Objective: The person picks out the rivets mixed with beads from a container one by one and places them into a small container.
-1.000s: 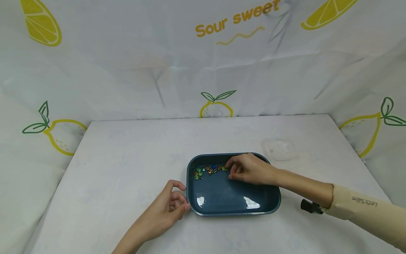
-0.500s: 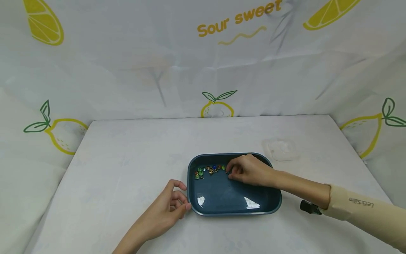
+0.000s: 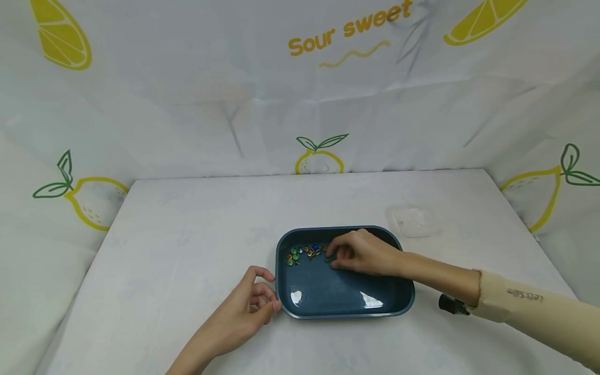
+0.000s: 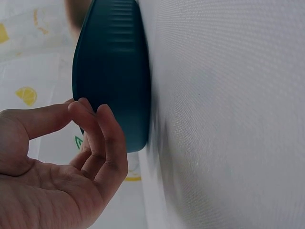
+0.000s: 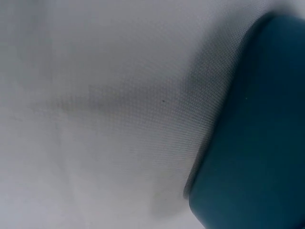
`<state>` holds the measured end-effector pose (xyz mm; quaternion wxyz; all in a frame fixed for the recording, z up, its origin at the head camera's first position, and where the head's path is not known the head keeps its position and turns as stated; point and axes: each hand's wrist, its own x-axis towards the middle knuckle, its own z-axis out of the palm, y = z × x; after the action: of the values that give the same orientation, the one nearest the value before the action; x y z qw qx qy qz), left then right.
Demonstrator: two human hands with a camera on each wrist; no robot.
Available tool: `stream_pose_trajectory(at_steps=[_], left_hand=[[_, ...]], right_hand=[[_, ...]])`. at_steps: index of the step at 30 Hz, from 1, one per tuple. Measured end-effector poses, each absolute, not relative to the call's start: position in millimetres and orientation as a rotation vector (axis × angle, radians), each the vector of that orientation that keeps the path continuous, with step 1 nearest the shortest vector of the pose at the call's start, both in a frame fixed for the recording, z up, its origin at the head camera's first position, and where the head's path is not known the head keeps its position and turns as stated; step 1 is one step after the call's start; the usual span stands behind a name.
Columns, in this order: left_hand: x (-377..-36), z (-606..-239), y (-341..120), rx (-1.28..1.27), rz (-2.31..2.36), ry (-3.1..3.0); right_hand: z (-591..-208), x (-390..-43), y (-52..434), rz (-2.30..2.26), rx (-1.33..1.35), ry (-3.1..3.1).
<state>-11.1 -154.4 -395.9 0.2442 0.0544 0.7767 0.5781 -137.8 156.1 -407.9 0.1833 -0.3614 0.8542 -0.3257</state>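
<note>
While the left hand (image 3: 244, 312) rests on the worktop (image 3: 187, 250) with fingers loosely curled against the near left corner of the blue tray (image 3: 403, 307), holding nothing, the right hand (image 3: 361, 252) has slid leftward inside the tray since a second ago. Its curled fingertips now touch the row of coloured pushpins (image 3: 307, 252) along the far wall; whether one is pinched cannot be told. A clear lid (image 3: 414, 221) lies beyond the tray.

A makeshift recording booth, not a lived-in room: a white table (image 3: 187, 250) is walled on three sides by a lemon-printed curtain (image 3: 187, 104) (lettered "Sour sweet"), creased and hanging loosely.
</note>
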Motion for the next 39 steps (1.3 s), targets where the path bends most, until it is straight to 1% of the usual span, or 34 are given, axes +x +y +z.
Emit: stream_pose_trajectory(at_steps=[24,39], left_hand=[[-10.6,-395.6,-154.0,0.133,1.578,2.120],[-11.2,-395.6,-153.6,0.123,1.578,2.121]], right_hand=[[-408.9,-139.3,150.3,-0.882,-1.030,2.385],[-400.7,-139.2,154.7,-0.908,-1.028,2.357]])
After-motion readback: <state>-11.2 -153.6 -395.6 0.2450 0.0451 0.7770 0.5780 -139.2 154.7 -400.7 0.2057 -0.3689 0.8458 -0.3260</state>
